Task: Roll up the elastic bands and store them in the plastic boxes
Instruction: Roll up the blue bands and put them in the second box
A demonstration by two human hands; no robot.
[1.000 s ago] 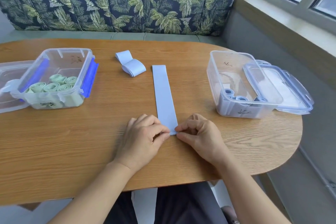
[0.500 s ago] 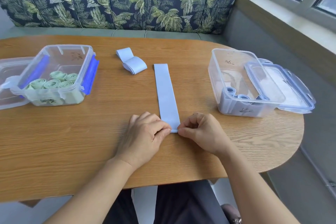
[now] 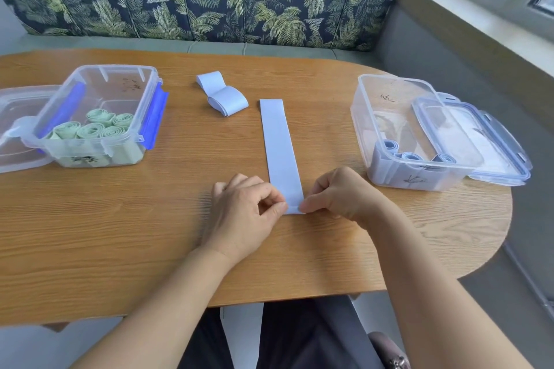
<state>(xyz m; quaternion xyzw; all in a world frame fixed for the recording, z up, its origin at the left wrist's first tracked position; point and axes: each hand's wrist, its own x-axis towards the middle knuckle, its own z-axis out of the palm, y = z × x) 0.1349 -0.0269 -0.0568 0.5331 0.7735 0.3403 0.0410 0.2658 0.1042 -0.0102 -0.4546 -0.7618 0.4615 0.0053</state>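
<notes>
Fingers [image 3: 280,207] of the left hand [image 3: 244,213] and of the right hand [image 3: 341,195] pinch the near end of a pale blue elastic band [image 3: 280,150], thumb against forefinger on each side, clamped on its two near corners. The band lies flat on the wooden worktop [image 3: 120,234], its long axis running from near to far, the far end leaning slightly left. The near edge looks turned up a little between the fingertips. Another pale blue band [image 3: 223,93], loosely folded, lies far left of it. At the left stands a clear plastic box [image 3: 99,114] with green rolls [image 3: 93,127] inside; at the right a second clear box [image 3: 407,135] holds blue rolls [image 3: 410,156], a lid [image 3: 479,141] leaning on its right side.
</notes>
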